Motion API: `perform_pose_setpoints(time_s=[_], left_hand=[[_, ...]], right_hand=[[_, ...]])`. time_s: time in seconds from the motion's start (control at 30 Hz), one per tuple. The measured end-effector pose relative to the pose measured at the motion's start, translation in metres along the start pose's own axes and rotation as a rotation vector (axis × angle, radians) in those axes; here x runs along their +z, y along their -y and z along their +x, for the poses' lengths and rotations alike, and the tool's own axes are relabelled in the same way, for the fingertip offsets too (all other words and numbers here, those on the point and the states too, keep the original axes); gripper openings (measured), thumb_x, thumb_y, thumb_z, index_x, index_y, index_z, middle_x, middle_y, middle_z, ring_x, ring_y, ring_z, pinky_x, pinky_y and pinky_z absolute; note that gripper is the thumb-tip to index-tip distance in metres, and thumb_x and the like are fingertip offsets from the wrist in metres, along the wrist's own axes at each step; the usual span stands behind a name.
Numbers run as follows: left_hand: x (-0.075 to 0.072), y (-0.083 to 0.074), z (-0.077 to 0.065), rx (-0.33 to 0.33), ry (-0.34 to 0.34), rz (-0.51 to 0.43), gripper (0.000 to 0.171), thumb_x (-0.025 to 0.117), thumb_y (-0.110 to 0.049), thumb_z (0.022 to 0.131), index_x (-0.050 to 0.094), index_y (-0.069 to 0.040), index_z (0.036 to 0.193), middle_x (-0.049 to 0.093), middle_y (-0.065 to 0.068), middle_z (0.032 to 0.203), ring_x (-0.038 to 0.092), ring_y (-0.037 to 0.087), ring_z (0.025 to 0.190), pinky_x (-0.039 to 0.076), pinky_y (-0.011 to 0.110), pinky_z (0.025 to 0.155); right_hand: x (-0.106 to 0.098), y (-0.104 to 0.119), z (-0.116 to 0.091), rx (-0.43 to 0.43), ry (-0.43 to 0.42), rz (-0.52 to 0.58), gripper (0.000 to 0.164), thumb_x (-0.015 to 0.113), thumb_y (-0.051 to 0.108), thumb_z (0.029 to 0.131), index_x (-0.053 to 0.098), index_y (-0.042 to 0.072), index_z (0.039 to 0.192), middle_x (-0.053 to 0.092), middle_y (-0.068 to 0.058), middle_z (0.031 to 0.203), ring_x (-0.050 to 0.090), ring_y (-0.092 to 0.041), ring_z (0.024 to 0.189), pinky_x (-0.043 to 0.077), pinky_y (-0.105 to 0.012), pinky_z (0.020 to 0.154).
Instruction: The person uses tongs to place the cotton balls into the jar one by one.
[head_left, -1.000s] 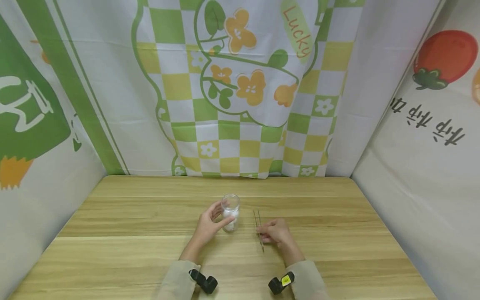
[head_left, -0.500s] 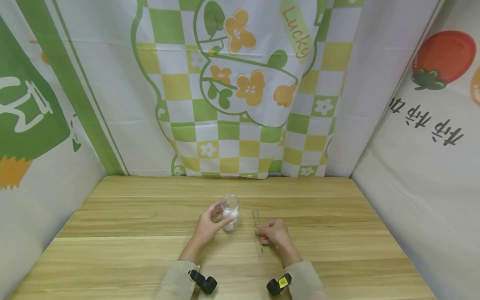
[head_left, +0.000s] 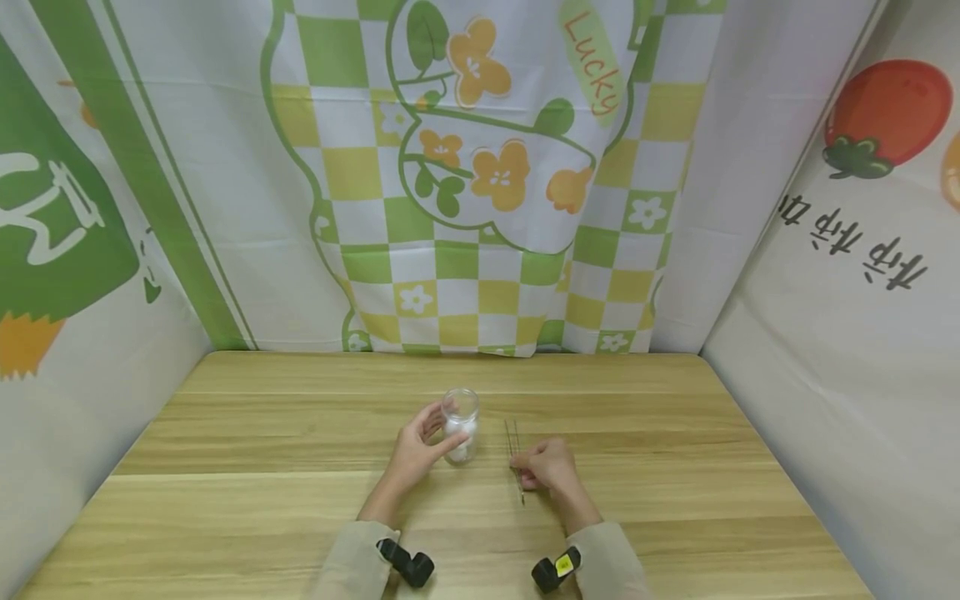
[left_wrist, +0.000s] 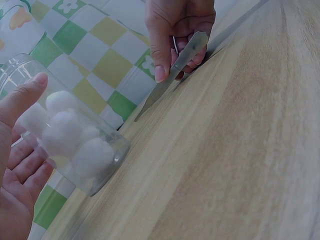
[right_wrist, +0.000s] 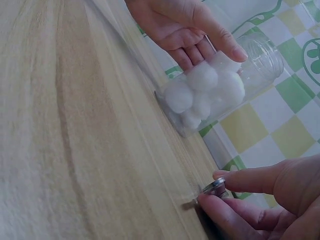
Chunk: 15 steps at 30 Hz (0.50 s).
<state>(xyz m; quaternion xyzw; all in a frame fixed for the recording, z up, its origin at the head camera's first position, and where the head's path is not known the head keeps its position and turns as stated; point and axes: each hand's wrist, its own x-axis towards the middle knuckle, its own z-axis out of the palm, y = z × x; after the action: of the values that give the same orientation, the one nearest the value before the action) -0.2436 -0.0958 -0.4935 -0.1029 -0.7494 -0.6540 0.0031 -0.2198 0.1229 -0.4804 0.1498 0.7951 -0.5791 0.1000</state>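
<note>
A clear jar [head_left: 462, 406] stands upright on the wooden table, left of centre in the head view. Several white cotton balls [left_wrist: 92, 156] fill its lower part, and its mouth is uncovered. My left hand [head_left: 415, 451] holds the jar from the left, thumb across the front and fingers behind. To the right of the jar, my right hand [head_left: 552, 465] pinches a pair of metal tweezers [left_wrist: 154, 99] between thumb and fingers. Their two prongs point away from me, slightly apart, close over the tabletop. In the right wrist view the fingertips cover most of the tweezers [right_wrist: 215, 186].
The wooden table [head_left: 645, 517] reaches back to a checked green and yellow curtain [head_left: 480, 275]. White printed cloths hang along both sides, the right one with a strawberry [head_left: 888, 117]. Dark wrist cameras [head_left: 408, 564] sit at both cuffs.
My right hand, with the tweezers, has shifted very slightly left, toward the jar. The left hand and the jar look unmoved.
</note>
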Motion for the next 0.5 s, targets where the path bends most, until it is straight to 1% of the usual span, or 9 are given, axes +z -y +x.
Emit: perform_pose_setpoints(time_s=[0.17,0.33,0.5], left_hand=[[-0.0001,0.0013,0.0007,0.01,0.005,0.007,0.065,0.076,-0.015,0.082,0.047,-0.006,0.139,0.055,0.014,0.141,0.05,0.03,0.134,0.039,0.042,0.119],[-0.0003,0.0009,0.0004,0.008,0.006,0.009,0.066,0.077,-0.015,0.082,0.046,-0.005,0.139,0.056,0.014,0.141,0.05,0.031,0.134,0.039,0.042,0.119],[-0.0001,0.0,-0.0005,0.008,0.007,0.019,0.066,0.076,-0.016,0.082,0.046,-0.006,0.14,0.055,0.013,0.142,0.05,0.031,0.135,0.039,0.043,0.119]], right_hand=[[0.0012,0.0014,-0.001,-0.003,-0.007,-0.017,0.012,0.074,0.002,0.08,0.066,-0.007,0.076,0.053,0.001,0.052,0.053,-0.005,0.042,0.056,-0.017,0.043],[0.0022,0.0012,-0.0011,-0.007,-0.006,-0.002,0.01,0.073,-0.001,0.079,0.066,-0.008,0.074,0.052,0.002,0.048,0.052,-0.004,0.038,0.055,-0.017,0.041],[0.0019,0.0002,0.0001,-0.003,-0.012,-0.004,0.012,0.074,-0.001,0.077,0.065,-0.004,0.069,0.051,0.002,0.048,0.051,-0.003,0.037,0.054,-0.016,0.04]])
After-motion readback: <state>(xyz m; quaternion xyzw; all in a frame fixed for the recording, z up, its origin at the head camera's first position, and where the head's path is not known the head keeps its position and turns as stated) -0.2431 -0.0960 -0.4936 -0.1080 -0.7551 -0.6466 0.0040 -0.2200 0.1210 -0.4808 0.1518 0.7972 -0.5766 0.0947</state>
